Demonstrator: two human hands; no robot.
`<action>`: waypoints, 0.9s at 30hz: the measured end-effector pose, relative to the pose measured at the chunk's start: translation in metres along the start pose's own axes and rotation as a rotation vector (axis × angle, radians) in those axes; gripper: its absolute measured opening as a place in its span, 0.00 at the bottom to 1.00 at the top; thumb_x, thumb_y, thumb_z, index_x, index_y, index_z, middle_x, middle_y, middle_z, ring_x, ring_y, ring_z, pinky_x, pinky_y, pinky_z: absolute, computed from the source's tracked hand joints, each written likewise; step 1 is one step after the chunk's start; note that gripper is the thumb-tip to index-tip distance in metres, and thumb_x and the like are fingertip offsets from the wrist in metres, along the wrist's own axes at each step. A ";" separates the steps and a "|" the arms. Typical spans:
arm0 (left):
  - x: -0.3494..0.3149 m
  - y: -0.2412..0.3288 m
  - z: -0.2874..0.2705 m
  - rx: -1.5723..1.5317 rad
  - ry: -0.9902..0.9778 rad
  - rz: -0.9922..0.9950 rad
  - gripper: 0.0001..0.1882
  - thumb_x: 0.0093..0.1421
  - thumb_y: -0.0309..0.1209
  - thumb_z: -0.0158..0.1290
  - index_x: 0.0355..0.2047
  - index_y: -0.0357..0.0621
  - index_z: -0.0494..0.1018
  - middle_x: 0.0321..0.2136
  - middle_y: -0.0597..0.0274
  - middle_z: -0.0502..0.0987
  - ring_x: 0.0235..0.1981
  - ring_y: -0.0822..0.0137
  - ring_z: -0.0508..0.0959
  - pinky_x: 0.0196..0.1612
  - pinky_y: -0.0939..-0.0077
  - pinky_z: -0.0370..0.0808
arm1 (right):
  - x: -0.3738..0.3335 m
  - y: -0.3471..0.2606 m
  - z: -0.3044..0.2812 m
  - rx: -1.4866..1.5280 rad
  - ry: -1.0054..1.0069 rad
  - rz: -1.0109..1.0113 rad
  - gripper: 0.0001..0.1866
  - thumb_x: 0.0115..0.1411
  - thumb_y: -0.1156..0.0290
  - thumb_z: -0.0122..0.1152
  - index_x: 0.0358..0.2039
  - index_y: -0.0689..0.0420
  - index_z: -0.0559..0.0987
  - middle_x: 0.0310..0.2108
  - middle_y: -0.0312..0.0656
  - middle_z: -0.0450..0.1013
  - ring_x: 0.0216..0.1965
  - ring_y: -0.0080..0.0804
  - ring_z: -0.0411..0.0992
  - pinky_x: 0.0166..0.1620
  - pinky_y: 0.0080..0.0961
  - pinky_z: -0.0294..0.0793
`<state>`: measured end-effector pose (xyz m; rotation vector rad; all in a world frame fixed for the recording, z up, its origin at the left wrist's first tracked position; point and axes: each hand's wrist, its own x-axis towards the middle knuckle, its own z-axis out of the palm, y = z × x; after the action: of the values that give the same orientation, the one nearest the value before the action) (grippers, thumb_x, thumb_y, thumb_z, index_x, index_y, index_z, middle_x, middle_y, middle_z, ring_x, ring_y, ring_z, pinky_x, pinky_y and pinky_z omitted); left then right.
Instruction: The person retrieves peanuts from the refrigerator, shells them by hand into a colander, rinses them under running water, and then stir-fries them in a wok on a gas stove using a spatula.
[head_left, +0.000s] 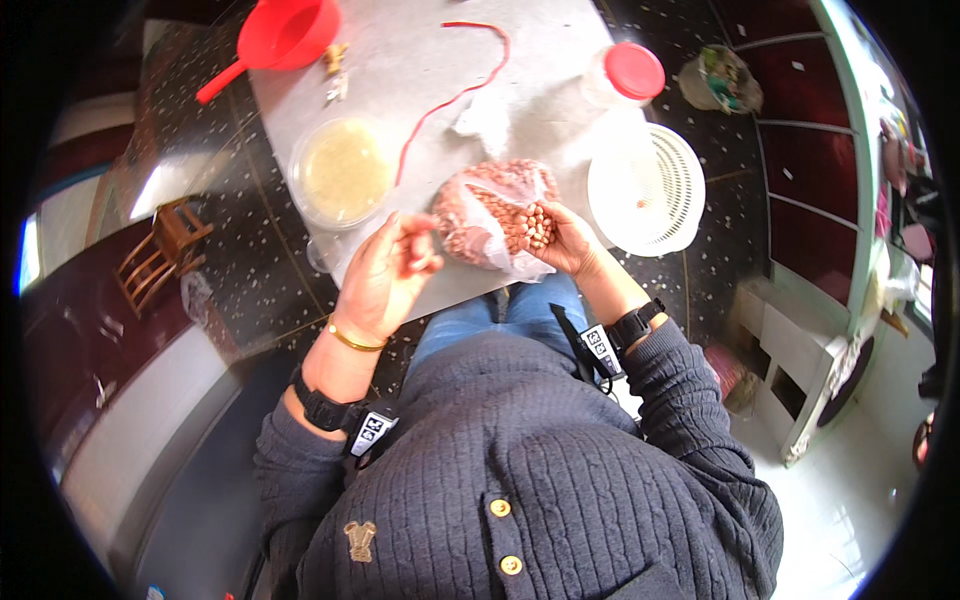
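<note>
The open plastic bag [490, 212] lies at the middle of the near edge of the pale surface [560, 85], full of reddish peanuts [542, 229]. The right hand [572, 243] is at the bag's right side, its fingers curled around a small heap of peanuts resting in the palm. The left hand [388, 262] is raised near the left part of the near edge, just beside the bag. Its fingers are bent and blurred; I cannot tell whether they pinch anything.

Along the left edge stands a round clear tub [301, 190] with pale yellow contents. A red dipper [290, 38] sits at the far left corner, its handle poking out past the edge, with a small yellow object [336, 56] beside it. A red string [508, 48] winds from the far part of the surface toward the left hand, and a crumpled white plastic piece [485, 122] lies just beyond the bag. Toward the right edge are a jar [603, 88] with a red lid [634, 70] and, nearer the person, a round white basket [675, 180] with slotted sides.
</note>
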<state>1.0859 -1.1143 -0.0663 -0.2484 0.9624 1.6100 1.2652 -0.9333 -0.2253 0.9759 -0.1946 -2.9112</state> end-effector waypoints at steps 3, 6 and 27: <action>0.005 -0.012 -0.010 0.417 0.195 -0.030 0.12 0.64 0.36 0.43 0.33 0.41 0.70 0.16 0.75 0.58 0.18 0.81 0.59 0.29 0.83 0.63 | -0.036 -0.027 -0.015 -0.066 -0.098 -0.232 0.11 0.61 0.65 0.47 0.30 0.59 0.72 0.31 0.42 0.71 0.32 0.30 0.69 0.34 0.26 0.71; 0.007 -0.025 -0.010 0.760 0.170 0.037 0.12 0.60 0.37 0.49 0.35 0.40 0.70 0.17 0.76 0.59 0.19 0.83 0.58 0.25 0.86 0.60 | -0.064 -0.062 -0.029 0.014 0.045 -0.400 0.13 0.62 0.63 0.45 0.32 0.60 0.72 0.32 0.43 0.72 0.33 0.32 0.71 0.38 0.29 0.73; 0.035 -0.056 0.001 1.102 0.127 0.178 0.08 0.51 0.29 0.57 0.28 0.37 0.72 0.15 0.71 0.62 0.18 0.81 0.59 0.22 0.85 0.59 | -0.084 0.003 -0.030 -0.986 0.503 -0.451 0.09 0.59 0.71 0.48 0.30 0.63 0.74 0.24 0.36 0.70 0.23 0.22 0.68 0.29 0.19 0.69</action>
<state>1.1263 -1.0893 -0.1127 0.5119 1.8500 1.0099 1.3504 -0.9308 -0.1979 1.5329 1.4616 -2.3525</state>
